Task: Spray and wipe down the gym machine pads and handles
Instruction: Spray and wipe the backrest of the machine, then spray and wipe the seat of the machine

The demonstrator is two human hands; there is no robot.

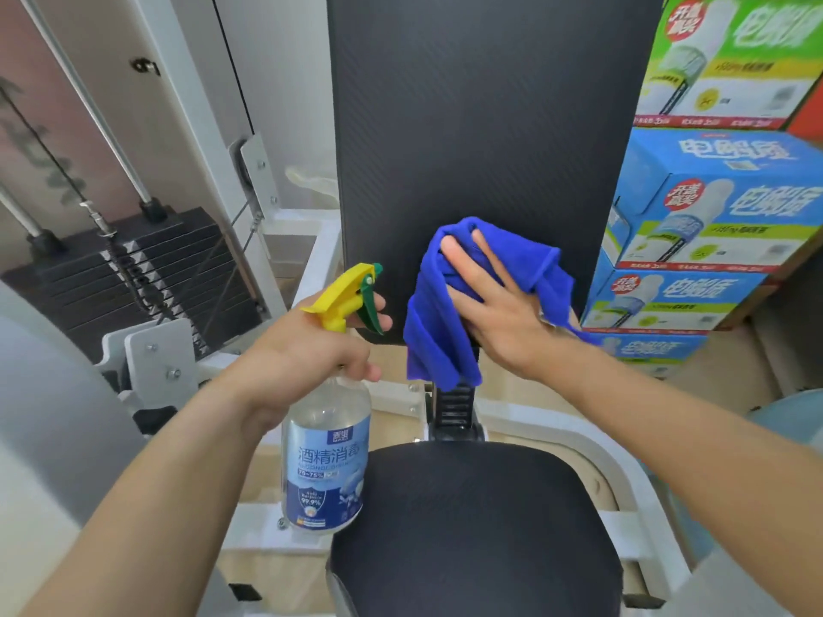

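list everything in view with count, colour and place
back pad: 1, black, upright at centre
seat pad: 1, black, bottom centre
cloth: 1, blue, against the lower back pad
spray bottle: 1, clear with blue label, yellow and green head, left of the seat pad
weight stack: 1, black, far left
machine frame: 1, white, around the seat pad
boxes: several, one green above blue ones, stacked at right
left hand: 1, grips the spray bottle's neck
right hand: 1, flat, presses the cloth on the back pad

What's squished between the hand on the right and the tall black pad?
The blue cloth. In the head view, the right hand presses it against the back pad with straight fingers.
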